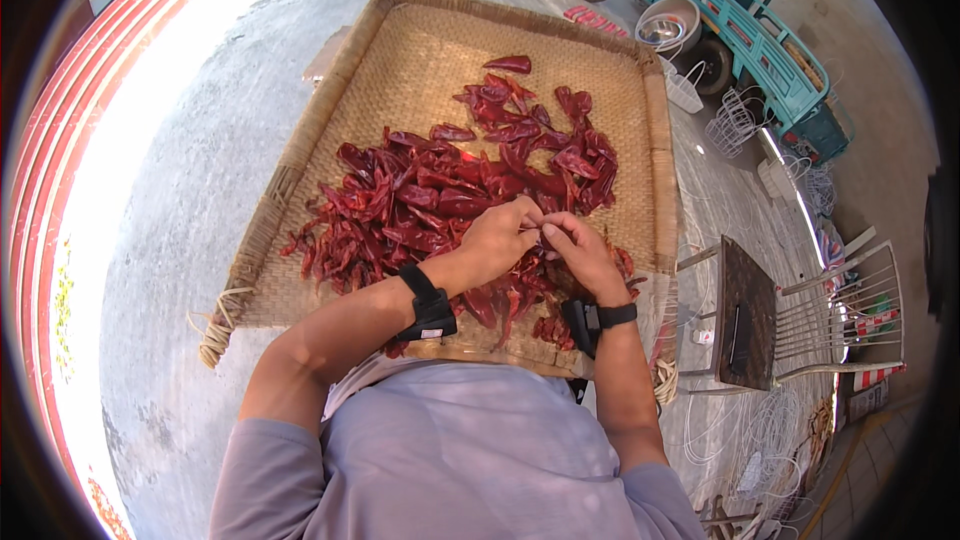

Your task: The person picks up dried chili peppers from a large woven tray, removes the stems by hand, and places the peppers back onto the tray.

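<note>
Whatever the fingers (pixel 537 230) pinch between both hands is too small to make out; chillies (pixel 440 200) beneath the hands are hidden, the woven tray's (pixel 300 155) near edge is covered by the person's torso, and the blue cart (pixel 760 30) is cut off.

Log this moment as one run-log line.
left hand: pinching a chili | right hand: pinching same chili | dried red chilies: spread on woven tray

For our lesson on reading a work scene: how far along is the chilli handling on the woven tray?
Done: nothing shows as finished; no separate sorted heap or pile of stems is visible. In hand: the left hand and right hand meet over the pile, pinching something small between the fingertips, too small to identify. Left: the dried red chillies spread across the woven tray.
</note>
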{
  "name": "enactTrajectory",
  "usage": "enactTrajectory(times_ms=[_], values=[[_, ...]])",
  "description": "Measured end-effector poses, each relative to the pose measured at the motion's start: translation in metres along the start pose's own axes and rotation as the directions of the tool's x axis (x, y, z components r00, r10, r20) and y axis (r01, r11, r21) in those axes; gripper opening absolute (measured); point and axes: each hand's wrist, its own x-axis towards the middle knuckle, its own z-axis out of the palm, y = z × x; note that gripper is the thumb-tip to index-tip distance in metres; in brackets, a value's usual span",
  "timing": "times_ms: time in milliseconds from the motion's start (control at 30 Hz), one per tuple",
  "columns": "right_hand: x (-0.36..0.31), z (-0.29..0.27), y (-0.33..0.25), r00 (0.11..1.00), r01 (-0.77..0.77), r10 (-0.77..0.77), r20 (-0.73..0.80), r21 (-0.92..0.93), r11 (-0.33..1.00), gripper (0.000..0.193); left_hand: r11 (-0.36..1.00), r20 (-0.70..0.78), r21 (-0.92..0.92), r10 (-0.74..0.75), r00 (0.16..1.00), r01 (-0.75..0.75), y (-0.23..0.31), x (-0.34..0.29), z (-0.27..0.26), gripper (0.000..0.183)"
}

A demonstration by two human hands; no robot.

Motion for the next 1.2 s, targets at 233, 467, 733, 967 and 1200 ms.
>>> enactTrajectory(times_ms=[233, 467, 733, 967, 1200], values=[[-0.001, -0.001, -0.005, 0.997, -0.005, 0.017, -0.074, 0.156, 0.988, 0.023, 0.993, -0.154, -0.113, 0.001, 0.988, -0.019, -0.008, 0.007, 0.000, 0.021], [0.004, -0.007, -0.003, 0.971, -0.025, 0.040, -0.236, 0.065, 0.998, 0.023, 0.900, -0.130, -0.429, -0.145, 0.981, 0.076, 0.009, 0.007, -0.014, 0.018], [0.019, -0.012, -0.005, 0.854, 0.380, -0.135, -0.503, 0.424, 0.822, 0.060, 0.918, -0.423, 0.355, 0.326, 0.845, -0.176, 0.017, 0.024, -0.033, 0.018], [0.009, -0.020, 0.007, 0.901, 0.169, 0.011, -0.435, 0.374, 0.912, 0.026, 0.757, -0.115, 0.622, 0.341, 0.933, -0.200, 0.003, 0.027, -0.029, 0.022], [0.011, -0.016, 0.011, 0.917, 0.098, 0.020, -0.399, 0.274, 0.957, 0.014, 0.594, 0.062, 0.766, 0.315, 0.947, -0.248, -0.001, 0.030, -0.021, 0.027]])
